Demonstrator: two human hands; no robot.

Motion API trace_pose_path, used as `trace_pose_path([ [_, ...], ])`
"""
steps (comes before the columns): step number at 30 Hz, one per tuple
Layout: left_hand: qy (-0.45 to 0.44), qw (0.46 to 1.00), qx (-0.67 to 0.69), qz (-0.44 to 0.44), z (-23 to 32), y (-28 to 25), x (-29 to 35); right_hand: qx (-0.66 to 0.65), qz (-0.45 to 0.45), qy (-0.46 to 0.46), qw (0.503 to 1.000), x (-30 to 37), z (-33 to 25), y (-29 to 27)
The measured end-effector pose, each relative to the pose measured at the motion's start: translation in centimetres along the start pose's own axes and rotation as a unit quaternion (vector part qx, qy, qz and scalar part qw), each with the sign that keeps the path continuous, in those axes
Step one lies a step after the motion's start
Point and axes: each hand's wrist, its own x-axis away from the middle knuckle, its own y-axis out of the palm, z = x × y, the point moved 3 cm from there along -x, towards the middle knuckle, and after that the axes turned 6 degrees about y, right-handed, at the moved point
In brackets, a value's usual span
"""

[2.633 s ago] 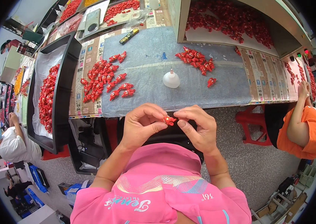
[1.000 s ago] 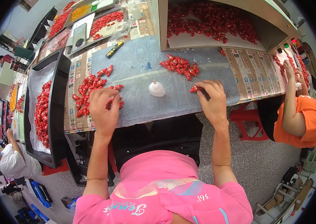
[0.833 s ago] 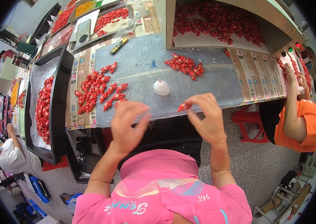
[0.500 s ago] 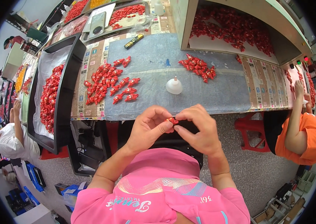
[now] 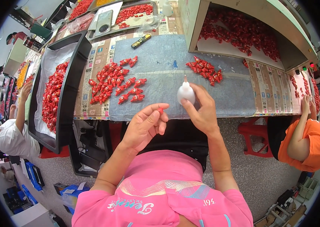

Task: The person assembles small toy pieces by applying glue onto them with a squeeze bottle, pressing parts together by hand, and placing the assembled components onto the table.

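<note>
Here, red piece (image 5: 160,110) pinched in left hand (image 5: 144,126), right hand (image 5: 201,109) gripping white bottle (image 5: 186,93)

The left hand (image 5: 144,126) pinches a small red piece (image 5: 160,111) at its fingertips, while the right hand (image 5: 201,109) grips a white squeeze bottle (image 5: 186,92) upright over the bench (image 5: 160,98). Red pieces (image 5: 114,81) lie grouped on the grey mat (image 5: 228,96).

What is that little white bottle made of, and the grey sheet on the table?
The white bottle in the right hand looks like soft, matt plastic: smooth, rounded body narrowing to a thin nozzle, probably squeezable. The grey sheet looks like thin fabric or felt-like cloth: dull, no shine, faintly mottled, with a fold line across it. Cloth or paper cannot be told for certain.
</note>
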Motion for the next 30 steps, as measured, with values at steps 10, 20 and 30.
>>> trace_pose_path([
  [10, -0.028, 0.999, 0.035, 0.029, -1.3, 0.3, -0.4, -0.222, 0.036, 0.159, 0.961, 4.1, -1.9, -4.4],
  [20, -0.035, 0.999, -0.014, -0.023, -0.9, 1.1, -0.2, -0.19, 0.063, 0.018, 0.98, 4.5, -2.1, -4.9],
  [30, -0.039, 0.996, -0.077, -0.002, -0.7, 1.6, 0.1, -0.193, 0.06, 0.051, 0.978, 4.7, -1.7, -4.9],
])
